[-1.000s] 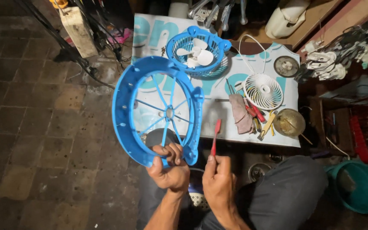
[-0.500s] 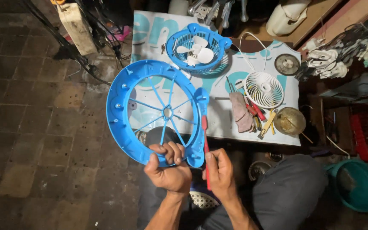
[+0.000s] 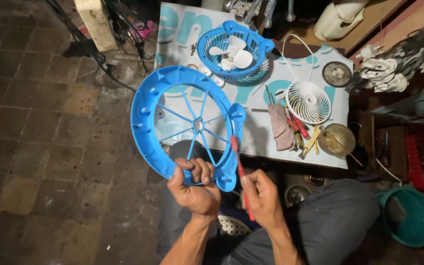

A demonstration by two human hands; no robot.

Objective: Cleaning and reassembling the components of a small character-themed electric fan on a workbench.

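Left hand (image 3: 195, 189): we see its grip curled tight on the lower rim of the blue fan guard (image 3: 145, 118), held tilted above the floor | right hand (image 3: 263, 198): grip pinching a red screwdriver (image 3: 238, 164), tip touching the guard's right edge | white fan (image 3: 309, 102) lies on the bench (image 3: 251, 98).

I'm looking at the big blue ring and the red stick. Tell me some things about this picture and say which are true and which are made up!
1. The left hand holds the big blue fan frame by its lower rim. True.
2. The right hand holds a yellow hammer. False: it holds a red-handled tool.
3. The red tool's upper end is at the frame's right edge. True.
4. The white fan blades sit inside the blue basket-shaped guard. True.
5. The small white round fan lies on the brown floor tiles. False: it lies on the printed sheet.
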